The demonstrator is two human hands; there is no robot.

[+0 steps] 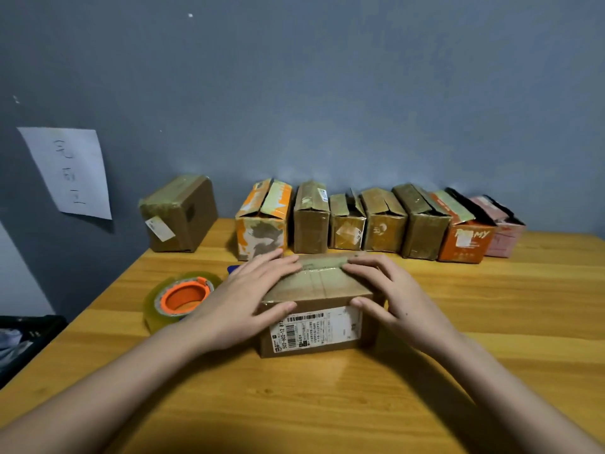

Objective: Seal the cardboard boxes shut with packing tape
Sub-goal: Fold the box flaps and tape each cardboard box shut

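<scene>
Pressing down from both sides, the left hand [242, 299] and the right hand [389, 296] are laid on the small cardboard box [319, 309] at the middle of the wooden table [327, 404]. The left hand's fingers are spread flat over the top left of the box, with the thumb laid along the front upper edge; nothing is gripped. The right hand's fingers are bent over the top right edge and its thumb is set against the front face, so the box is clasped from that side. A strip of clear tape [322, 273] is seen across the box's closed top flaps, and a white shipping label [316, 327] is stuck on the front face.

Just left of the box, partly hidden by the left wrist, a roll of packing tape [170, 303] with an orange core is lying flat on the table. A small blue object [235, 268] is glimpsed behind the left hand; what it is cannot be told.

Along the blue wall [327, 93], a row of boxes [376, 221] is lined up, several with flaps gaping. One taped box [178, 214] is set apart at the left. A sheet of paper [70, 172] is fixed to the wall
</scene>
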